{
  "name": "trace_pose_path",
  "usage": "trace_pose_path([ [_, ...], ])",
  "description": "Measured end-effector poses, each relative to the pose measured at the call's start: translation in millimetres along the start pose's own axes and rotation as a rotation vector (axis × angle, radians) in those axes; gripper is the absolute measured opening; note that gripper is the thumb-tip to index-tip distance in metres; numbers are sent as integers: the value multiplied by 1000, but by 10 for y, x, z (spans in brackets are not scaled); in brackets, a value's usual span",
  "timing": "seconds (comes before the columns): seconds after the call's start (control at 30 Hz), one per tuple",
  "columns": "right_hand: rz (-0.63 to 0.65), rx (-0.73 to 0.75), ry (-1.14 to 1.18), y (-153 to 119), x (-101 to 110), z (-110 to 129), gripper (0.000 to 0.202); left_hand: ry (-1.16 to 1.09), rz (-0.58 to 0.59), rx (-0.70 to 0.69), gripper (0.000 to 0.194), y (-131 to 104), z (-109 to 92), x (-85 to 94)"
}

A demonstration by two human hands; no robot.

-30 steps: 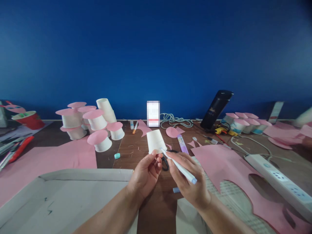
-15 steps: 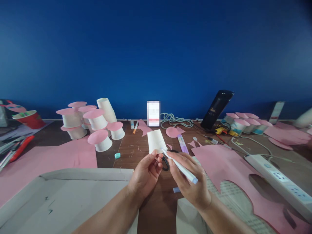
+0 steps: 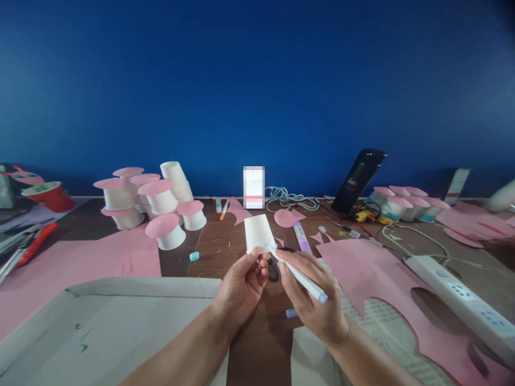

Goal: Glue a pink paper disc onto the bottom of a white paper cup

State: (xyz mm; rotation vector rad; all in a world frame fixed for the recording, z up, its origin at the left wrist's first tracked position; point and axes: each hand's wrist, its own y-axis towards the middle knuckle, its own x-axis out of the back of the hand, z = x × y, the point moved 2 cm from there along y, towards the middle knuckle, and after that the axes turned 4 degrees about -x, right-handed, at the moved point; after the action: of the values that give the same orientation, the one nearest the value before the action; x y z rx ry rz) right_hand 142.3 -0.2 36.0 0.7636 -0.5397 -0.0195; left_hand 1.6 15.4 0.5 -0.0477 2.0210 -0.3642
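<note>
My left hand pinches a white paper cup near its lower edge, thumb in front and fingers curled behind. The cup is upside down, narrow end up, and held above the table. In my right hand is a white marker with a pale blue end, gripped like a pen. Its tip is at the cup's lower right side; whether it touches is hard to tell. Behind my hands lies a pair of black-handled scissors, partly hidden. A small blue cap rests beside my right hand.
Paper cups topped with pink discs stand at left, and more at right. Pink paper sheets flank me. A black flask leans on the wall. A power strip lies right, a cardboard tray front left.
Both hands, the cup and the marker stay almost in place. At the far right edge, a blurred pale shape has shifted slightly.
</note>
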Motion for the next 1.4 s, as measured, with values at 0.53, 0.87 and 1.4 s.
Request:
trace_pose_path([
  [0.53, -21, 33, -5, 2, 11, 15, 33, -10, 0, 3, 9, -4, -1, 10],
  [0.87, -28, 38, -12, -3, 11, 15, 33, -13, -5, 8, 10, -13, -14, -17],
  [1.4, -24, 52, 5, -10, 9, 14, 37, -28, -13, 0, 9, 4, -20, -6],
])
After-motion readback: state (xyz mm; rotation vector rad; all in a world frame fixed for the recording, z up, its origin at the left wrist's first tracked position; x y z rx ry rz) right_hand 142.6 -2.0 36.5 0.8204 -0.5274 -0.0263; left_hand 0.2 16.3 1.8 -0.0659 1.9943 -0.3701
